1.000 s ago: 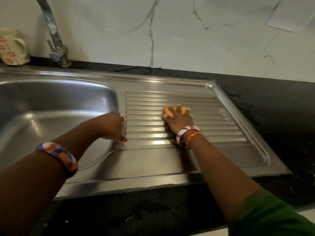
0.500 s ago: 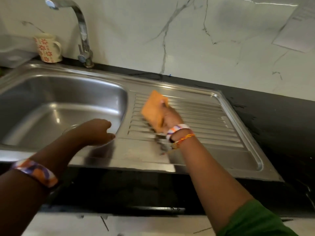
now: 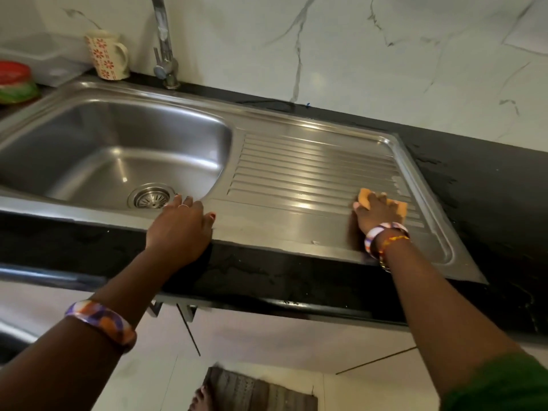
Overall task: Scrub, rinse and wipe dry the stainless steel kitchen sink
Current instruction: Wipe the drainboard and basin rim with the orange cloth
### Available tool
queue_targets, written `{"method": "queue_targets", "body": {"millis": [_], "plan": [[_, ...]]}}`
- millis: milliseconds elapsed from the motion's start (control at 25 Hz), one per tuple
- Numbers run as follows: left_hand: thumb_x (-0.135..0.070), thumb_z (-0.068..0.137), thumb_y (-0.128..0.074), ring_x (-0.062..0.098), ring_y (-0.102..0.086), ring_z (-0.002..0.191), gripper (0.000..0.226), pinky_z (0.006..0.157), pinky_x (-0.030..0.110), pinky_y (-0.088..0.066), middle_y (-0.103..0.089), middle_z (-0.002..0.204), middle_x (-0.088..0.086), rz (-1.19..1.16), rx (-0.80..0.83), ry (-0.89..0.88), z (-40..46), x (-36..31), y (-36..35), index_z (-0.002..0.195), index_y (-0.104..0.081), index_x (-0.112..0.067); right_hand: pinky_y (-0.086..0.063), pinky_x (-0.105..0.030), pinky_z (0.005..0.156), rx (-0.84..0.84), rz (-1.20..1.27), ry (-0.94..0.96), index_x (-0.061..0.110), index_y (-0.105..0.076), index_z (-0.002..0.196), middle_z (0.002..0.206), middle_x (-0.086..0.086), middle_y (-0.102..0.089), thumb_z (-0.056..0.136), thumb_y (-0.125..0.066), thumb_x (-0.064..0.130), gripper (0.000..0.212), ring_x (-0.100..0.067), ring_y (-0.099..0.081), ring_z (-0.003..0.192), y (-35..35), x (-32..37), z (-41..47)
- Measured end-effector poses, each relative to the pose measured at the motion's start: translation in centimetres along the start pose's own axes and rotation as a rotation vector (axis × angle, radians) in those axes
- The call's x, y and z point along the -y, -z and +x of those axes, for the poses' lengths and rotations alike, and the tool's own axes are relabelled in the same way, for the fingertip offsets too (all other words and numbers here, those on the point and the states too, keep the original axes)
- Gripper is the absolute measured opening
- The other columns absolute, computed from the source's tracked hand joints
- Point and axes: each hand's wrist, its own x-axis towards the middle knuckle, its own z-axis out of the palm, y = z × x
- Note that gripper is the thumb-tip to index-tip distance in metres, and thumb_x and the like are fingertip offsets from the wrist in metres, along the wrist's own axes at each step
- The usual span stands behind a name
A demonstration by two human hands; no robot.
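The stainless steel sink [image 3: 267, 126] has a deep basin on the left with a round drain strainer [image 3: 151, 197] and a ribbed drainboard [image 3: 311, 170] on the right. My right hand [image 3: 375, 213] presses an orange sponge [image 3: 365, 197] flat on the near right part of the drainboard, fingers spread over it. My left hand [image 3: 181, 225] rests on the sink's front rim beside the basin, fingers lying over the edge, holding nothing.
A chrome tap [image 3: 164, 40] rises behind the basin, with a flowered mug [image 3: 107, 54] to its left. A red-lidded container [image 3: 14, 81] and a clear plastic box [image 3: 44, 54] sit far left. Black countertop [image 3: 480, 179] surrounds the sink; a mat [image 3: 255, 393] lies on the floor.
My right hand carried the sponge, lifted off the drainboard half a second ago, to its near right part and pressed it down. My left hand shifted to the front rim. The camera pulled back.
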Motion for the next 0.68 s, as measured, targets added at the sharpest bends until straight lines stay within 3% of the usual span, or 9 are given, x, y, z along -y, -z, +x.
{"method": "queue_targets", "body": {"millis": [80,280,400,440,480,560,600,680], "plan": [[-0.03,0.098,-0.033,0.032,-0.036,0.132,0.04,0.106,0.045,-0.034,-0.05,0.132,0.018,-0.001,-0.079,0.017,-0.6,0.2,-0.3,0.117,-0.054,-0.002,-0.006,-0.042,0.119,0.006,-0.016,0.089,0.018,-0.031,0.145,0.156,-0.012,-0.018,0.098,-0.035,0.039,0.052,-0.032,-0.014,0.145,-1.3,3.4,-0.4],[-0.027,0.097,-0.035,0.031,-0.042,0.127,0.039,0.104,0.043,-0.036,-0.052,0.13,0.019,-0.023,-0.172,0.062,-0.9,-0.2,-0.7,0.119,-0.054,0.0,-0.011,-0.042,0.117,0.06,-0.071,0.326,0.018,-0.047,0.131,0.143,-0.011,-0.039,0.096,-0.033,0.036,0.042,-0.03,-0.03,0.136,-4.6,13.0,-2.8],[-0.023,0.096,-0.036,0.031,-0.042,0.126,0.038,0.104,0.042,-0.035,-0.054,0.127,0.02,-0.017,-0.195,0.073,-0.9,-0.2,-0.8,0.115,-0.056,0.003,-0.018,-0.041,0.11,0.1,-0.033,0.464,0.025,-0.051,0.094,0.118,-0.008,-0.05,0.096,-0.031,0.029,0.02,-0.027,-0.039,0.124,-5.3,17.6,-4.7],[-0.022,0.095,-0.037,0.032,-0.044,0.125,0.038,0.103,0.041,-0.036,-0.055,0.125,0.021,-0.01,-0.199,0.071,-0.9,-0.2,-0.8,0.114,-0.057,0.004,-0.02,-0.04,0.109,0.116,-0.02,0.538,0.027,-0.05,0.088,0.115,-0.007,-0.052,0.097,-0.03,0.025,0.022,-0.026,-0.041,0.122,-5.4,18.8,-5.1],[-0.022,0.095,-0.037,0.031,-0.045,0.124,0.037,0.102,0.041,-0.036,-0.056,0.123,0.021,-0.007,-0.204,0.071,-1.0,-0.4,-0.6,0.113,-0.058,0.004,-0.022,-0.04,0.109,0.165,0.023,0.593,0.027,-0.055,0.094,0.121,-0.007,-0.053,0.098,-0.029,0.025,0.026,-0.027,-0.042,0.123,-5.4,19.7,-5.4],[-0.022,0.095,-0.038,0.031,-0.046,0.122,0.037,0.101,0.039,-0.037,-0.057,0.122,0.021,-0.013,-0.209,0.086,-1.1,-0.6,-0.3,0.112,-0.059,0.004,-0.026,-0.035,0.112,0.406,0.443,0.542,0.02,-0.054,0.128,0.137,-0.007,-0.051,0.1,-0.033,0.033,0.037,-0.026,-0.043,0.128,-5.0,20.7,-5.7],[-0.022,0.095,-0.038,0.03,-0.046,0.122,0.036,0.1,0.039,-0.037,-0.056,0.122,0.02,-0.014,-0.211,0.094,-1.2,-0.7,-0.2,0.112,-0.059,0.003,-0.031,-0.035,0.111,0.522,0.739,0.448,0.014,-0.05,0.134,0.137,-0.01,-0.051,0.1,-0.037,0.036,0.043,-0.026,-0.047,0.127,-4.6,20.7,-5.8],[-0.021,0.095,-0.039,0.031,-0.047,0.121,0.035,0.1,0.039,-0.037,-0.056,0.122,0.02,-0.01,-0.218,0.106,-1.6,-0.9,0.1,0.112,-0.059,0.004,-0.04,-0.044,0.106,0.571,1.21,0.207,0.002,-0.05,0.131,0.131,-0.016,-0.055,0.097,-0.045,0.038,0.05,-0.029,-0.055,0.118,-2.9,19.2,-5.5]]}}
